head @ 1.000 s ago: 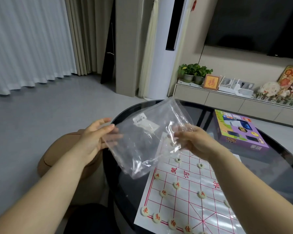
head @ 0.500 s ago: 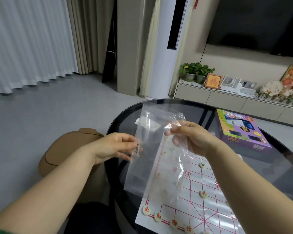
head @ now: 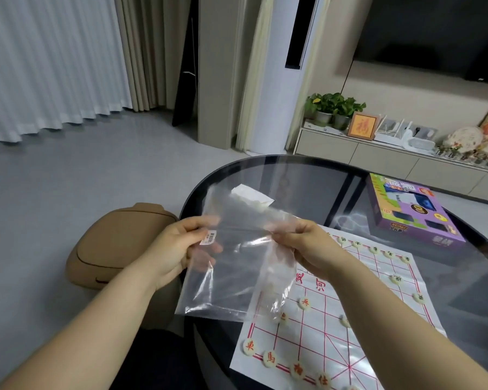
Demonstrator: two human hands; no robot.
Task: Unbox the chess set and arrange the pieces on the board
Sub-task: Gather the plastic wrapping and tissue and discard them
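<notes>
Plastic bag (head: 231, 266) now folded flatter.

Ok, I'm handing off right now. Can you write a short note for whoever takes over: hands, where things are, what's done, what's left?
Left hand: grip closed on the clear empty plastic bag, near its barcode sticker.
Right hand: pinching the same bag's top edge; the bag hangs above the round black glass table.
White paper board with red grid: laid flat on the table, round cream chess pieces set on both sides.
Purple game box: on the table behind the board.
Done: unboxing, most placement.
Left: put the bag away, check the rows hidden by the arm.
</notes>
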